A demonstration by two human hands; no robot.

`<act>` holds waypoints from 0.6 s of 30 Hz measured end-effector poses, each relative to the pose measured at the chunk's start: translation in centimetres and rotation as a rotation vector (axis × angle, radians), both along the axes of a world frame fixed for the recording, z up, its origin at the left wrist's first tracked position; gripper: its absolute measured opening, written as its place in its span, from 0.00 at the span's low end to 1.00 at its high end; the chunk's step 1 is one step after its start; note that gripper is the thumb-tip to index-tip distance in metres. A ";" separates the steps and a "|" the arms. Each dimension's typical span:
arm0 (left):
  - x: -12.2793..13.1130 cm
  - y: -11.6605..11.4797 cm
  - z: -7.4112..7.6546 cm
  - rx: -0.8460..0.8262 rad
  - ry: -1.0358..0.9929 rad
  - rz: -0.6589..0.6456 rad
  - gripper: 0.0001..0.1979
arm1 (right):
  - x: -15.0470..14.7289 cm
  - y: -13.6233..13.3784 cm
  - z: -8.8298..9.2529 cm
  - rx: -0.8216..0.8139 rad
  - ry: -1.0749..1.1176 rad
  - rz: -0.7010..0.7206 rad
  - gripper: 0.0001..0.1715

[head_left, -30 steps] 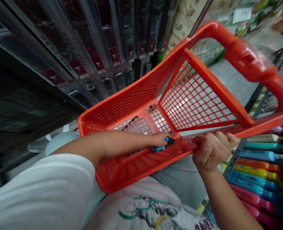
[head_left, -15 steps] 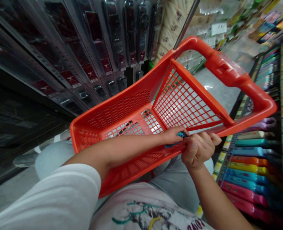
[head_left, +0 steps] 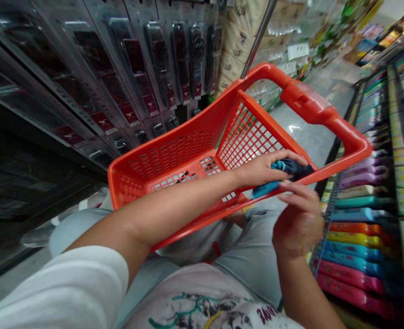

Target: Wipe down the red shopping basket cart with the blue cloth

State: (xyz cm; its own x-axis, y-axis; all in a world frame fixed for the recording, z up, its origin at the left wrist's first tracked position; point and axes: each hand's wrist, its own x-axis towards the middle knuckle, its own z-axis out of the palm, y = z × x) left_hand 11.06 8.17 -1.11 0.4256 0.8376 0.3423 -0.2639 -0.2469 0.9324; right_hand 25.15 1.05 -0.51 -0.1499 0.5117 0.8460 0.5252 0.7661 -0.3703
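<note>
An orange plastic shopping basket (head_left: 174,153) with a mesh floor and a thick handle (head_left: 311,103) tilts in front of my lap. My left hand (head_left: 261,169) reaches across the basket's near rim and is closed on a small blue and black object (head_left: 284,176), held at the rim's right end. My right hand (head_left: 299,219) hovers just below that object, fingers spread and slightly curled, off the rim and holding nothing. The basket looks empty inside.
On the left hang rows of dark packaged items (head_left: 160,77) on pegs. Colourful products (head_left: 359,256) fill the shelves on the right. A grey tiled aisle floor (head_left: 321,132) runs ahead between them. My grey trousers (head_left: 256,256) lie under the basket.
My left hand lifted the blue and black object from inside the basket up to the rim's right end. My right hand let go of the rim and opened below it. The view tilted up.
</note>
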 end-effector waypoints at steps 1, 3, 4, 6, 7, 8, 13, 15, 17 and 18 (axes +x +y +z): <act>-0.6 -0.1 0.2 0.027 0.080 -0.029 0.21 | 1.0 1.0 0.9 0.103 0.093 -0.104 0.26; -1.9 -0.9 0.3 0.055 0.267 -0.065 0.21 | 3.5 4.3 2.4 0.345 0.168 -0.280 0.23; -2.4 -1.3 0.3 0.066 0.345 -0.066 0.22 | 4.9 6.3 2.9 0.406 0.098 -0.266 0.23; -2.6 -2.1 0.8 0.121 0.426 -0.028 0.22 | 7.5 10.6 3.4 0.405 -0.115 -0.144 0.26; -2.2 -2.4 1.3 0.166 0.431 0.013 0.22 | 8.7 12.4 3.4 0.379 -0.240 -0.098 0.29; -1.5 -2.5 2.0 0.215 0.429 0.069 0.21 | 9.6 14.0 3.2 0.335 -0.317 -0.100 0.34; 4.0 -3.3 4.8 0.463 0.748 0.398 0.21 | 11.2 16.5 1.8 0.121 -0.425 -0.278 0.46; 5.1 -4.5 4.9 0.577 0.965 0.490 0.18 | 11.3 16.3 1.5 0.109 -0.408 -0.281 0.43; 4.7 -6.4 4.4 0.696 1.125 0.558 0.17 | 11.6 16.3 1.2 0.123 -0.387 -0.261 0.41; 4.1 -7.7 4.0 0.753 1.185 0.577 0.17 | 11.9 16.4 1.1 0.145 -0.372 -0.258 0.40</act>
